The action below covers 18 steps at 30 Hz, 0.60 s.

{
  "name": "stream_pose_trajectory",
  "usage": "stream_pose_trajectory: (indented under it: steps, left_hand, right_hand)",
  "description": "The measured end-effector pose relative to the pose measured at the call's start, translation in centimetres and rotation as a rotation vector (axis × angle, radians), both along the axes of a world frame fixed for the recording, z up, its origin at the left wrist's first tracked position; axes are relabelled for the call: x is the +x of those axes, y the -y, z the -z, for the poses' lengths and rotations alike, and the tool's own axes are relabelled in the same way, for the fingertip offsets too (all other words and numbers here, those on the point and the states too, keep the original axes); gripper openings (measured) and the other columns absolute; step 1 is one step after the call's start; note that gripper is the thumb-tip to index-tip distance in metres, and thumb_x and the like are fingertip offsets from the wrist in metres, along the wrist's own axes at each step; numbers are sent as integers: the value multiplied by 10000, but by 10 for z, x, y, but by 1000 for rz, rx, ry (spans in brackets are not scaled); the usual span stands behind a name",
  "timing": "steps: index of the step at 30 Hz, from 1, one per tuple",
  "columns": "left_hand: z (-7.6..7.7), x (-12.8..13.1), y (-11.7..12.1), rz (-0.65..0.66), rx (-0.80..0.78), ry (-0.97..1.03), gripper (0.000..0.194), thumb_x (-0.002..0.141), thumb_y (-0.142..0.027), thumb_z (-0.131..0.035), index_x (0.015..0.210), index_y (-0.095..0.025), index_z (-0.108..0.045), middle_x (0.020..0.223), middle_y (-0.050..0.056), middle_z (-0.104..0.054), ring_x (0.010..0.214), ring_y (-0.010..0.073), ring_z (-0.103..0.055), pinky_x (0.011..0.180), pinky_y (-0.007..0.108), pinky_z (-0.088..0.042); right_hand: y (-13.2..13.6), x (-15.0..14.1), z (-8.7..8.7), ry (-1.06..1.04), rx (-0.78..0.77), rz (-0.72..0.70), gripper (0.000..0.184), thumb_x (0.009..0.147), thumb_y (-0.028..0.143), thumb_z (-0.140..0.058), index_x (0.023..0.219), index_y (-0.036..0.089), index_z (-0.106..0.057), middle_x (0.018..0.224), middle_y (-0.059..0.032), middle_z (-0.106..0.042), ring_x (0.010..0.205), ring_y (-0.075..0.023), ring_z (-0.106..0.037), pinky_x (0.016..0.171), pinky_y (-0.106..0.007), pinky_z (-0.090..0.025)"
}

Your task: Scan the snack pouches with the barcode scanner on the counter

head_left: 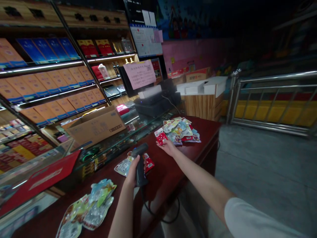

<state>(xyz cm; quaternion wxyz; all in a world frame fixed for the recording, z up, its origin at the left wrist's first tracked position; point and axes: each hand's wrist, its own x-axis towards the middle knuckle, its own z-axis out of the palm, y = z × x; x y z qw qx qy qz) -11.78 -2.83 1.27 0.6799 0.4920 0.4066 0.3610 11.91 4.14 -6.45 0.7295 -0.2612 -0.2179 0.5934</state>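
Observation:
My left hand [133, 172] is wrapped round the grip of a black barcode scanner [140, 165], its head pointing up and its cable [158, 216] hanging past the table edge. My right hand [168, 147] reaches to the far end of the dark red table [170, 172] and holds a small red and white snack packet [160, 137]. Right beside it lies a pile of snack packets [182, 129]. Behind the scanner, partly hidden, are a silvery packet [123, 166] and a red packet [149, 162]. More packets [89, 208] lie at the near left.
A glass counter [133, 129] runs behind the table, bearing an open cardboard box [96, 127], a red flat board [42, 181] and a monitor with a pink paper [140, 74]. Boxed goods fill the shelves [49, 79]. A metal railing [272, 87] stands at right.

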Motion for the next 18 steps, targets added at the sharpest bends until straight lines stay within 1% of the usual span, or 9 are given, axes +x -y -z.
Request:
stream_pose_trajectory:
  steps: [2, 5, 10, 14, 18]
  left_hand:
    - [2, 1, 0, 27, 26, 15, 625, 621, -740, -731, 876, -179, -626, 575, -27, -533, 464, 97, -471, 425, 225, -367]
    - [3, 4, 1, 65, 25, 30, 594, 637, -733, -731, 840, -183, -631, 551, -20, -534, 448, 99, -464, 423, 227, -366]
    - [0, 10, 7, 59, 23, 13, 593, 605, -734, -761, 774, -184, -617, 550, -15, -547, 452, 100, -484, 429, 221, -379]
    - [-1, 12, 9, 29, 22, 30, 602, 591, -707, -789, 811, -172, -624, 566, -17, -560, 452, 96, -489, 423, 215, -382]
    - [0, 14, 8, 14, 33, 63, 611, 605, -687, -793, 864, -156, -638, 587, -19, -565, 456, 94, -499, 422, 214, -390]
  right_hand:
    - [-2, -1, 3, 15, 20, 15, 588, 517, 28, -546, 1040, 290, -482, 903, 35, -702, 937, -247, -737, 901, -527, -569]
    - [-4, -2, 6, 27, 10, 21, 626, 519, -4, -553, 1060, 300, -469, 905, 56, -695, 916, -220, -738, 903, -496, -567]
    - [-4, -1, 6, 27, -22, 10, 699, 481, -46, -497, 1084, 306, -463, 951, 54, -692, 925, -196, -736, 908, -443, -559]
    - [0, -1, 5, 51, 3, -7, 704, 473, -47, -475, 1078, 313, -477, 962, 57, -708, 940, -196, -735, 917, -438, -557]
    - [4, -2, 2, 68, 26, -6, 707, 463, -58, -494, 1067, 308, -488, 927, 65, -727, 903, -186, -743, 909, -402, -563]
